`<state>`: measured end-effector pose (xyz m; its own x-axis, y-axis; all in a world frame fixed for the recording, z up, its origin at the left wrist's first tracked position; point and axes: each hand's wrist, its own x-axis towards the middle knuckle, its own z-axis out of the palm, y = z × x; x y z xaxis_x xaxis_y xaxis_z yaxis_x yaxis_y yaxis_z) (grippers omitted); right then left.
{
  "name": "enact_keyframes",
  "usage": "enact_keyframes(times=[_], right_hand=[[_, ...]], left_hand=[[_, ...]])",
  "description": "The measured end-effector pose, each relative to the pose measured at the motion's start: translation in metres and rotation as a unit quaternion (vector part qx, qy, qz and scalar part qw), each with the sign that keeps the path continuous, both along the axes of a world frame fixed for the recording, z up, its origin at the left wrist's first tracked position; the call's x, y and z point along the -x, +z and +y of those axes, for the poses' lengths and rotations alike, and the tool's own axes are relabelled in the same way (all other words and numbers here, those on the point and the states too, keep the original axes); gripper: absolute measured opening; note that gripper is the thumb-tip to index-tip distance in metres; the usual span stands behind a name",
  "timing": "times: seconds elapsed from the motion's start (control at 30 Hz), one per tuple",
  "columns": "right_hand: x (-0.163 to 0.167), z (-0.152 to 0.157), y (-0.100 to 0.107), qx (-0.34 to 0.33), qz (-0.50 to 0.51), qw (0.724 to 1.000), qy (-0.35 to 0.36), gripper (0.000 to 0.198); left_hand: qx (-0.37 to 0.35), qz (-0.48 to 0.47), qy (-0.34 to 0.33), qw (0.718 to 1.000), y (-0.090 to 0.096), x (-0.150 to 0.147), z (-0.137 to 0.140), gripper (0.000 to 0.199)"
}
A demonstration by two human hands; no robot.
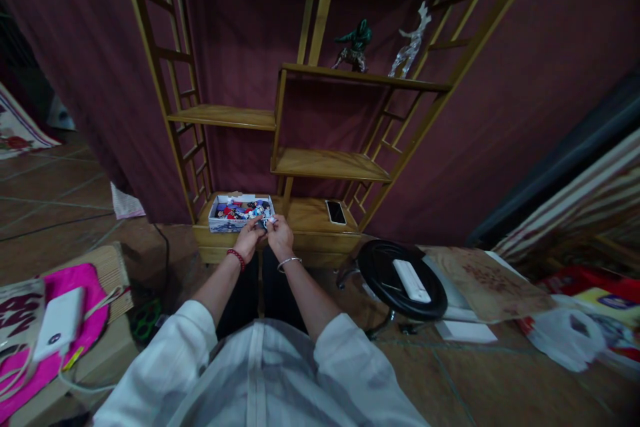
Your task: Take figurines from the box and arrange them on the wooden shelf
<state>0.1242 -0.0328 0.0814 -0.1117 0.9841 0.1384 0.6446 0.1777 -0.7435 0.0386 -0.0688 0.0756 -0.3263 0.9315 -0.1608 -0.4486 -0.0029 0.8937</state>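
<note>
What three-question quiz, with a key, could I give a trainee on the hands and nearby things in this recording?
1. What colour is the beaded bracelet? A) blue B) red C) green
2. Fill the gap: from the wearer's view, the open box stands to the ____ of the phone.
3. True or false: the left hand and right hand are far apart.

Key: 1. B. 2. left. 3. False; they come together near the box's front right corner.

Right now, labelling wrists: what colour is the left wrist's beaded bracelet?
The beaded bracelet is red; see head view.
</note>
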Motion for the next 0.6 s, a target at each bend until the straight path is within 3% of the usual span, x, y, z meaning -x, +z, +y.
enact_keyframes(times=[0.23, 0.6], right_hand=[[-0.005, -0.001, -0.004, -0.029, 0.031, 0.999, -0.010, 0.025], [-0.007, 0.013, -0.015, -0.034, 0.078, 0.996, -0.021, 0.024]], left_hand=[[-0.019, -0.025, 0.025, 0.999, -0.005, -0.004, -0.003, 0.042], [-0.027, 0.021, 0.086, 0.996, -0.015, -0.010, 0.012, 0.042]])
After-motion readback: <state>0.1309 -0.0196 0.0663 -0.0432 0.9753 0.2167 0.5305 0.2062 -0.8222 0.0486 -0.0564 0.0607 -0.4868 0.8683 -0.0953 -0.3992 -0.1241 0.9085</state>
